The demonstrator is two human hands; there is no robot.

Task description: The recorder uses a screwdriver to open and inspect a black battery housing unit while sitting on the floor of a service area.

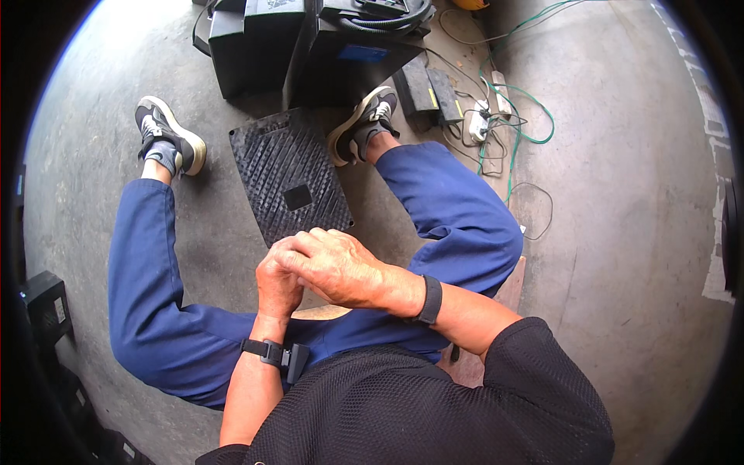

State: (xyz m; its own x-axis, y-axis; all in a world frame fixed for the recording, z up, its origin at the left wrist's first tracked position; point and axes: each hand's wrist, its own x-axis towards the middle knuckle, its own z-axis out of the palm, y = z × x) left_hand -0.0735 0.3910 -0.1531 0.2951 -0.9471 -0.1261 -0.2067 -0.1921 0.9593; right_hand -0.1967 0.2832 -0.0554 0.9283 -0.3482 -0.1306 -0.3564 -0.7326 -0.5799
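My left hand (278, 285) and my right hand (333, 265) meet in front of my lap, the right lying over the left. The fingers of both look curled in and closed. Whatever is between them, if anything, is hidden. Just beyond the hands, a black ribbed plate (280, 167) lies flat on the floor between my shoes, with a smooth dark square near its middle. Neither hand visibly touches it. A strap with a small grey device (294, 363) is on my left wrist, and a black band (429, 300) is on my right.
Large black boxes (248, 54) stand past my feet, one with a coiled black hose (387, 22) on top. To their right are two black charger-like blocks (418, 93), a white power strip (480, 120) and tangled green cable (549, 116). More black boxes (46, 306) line the left edge.
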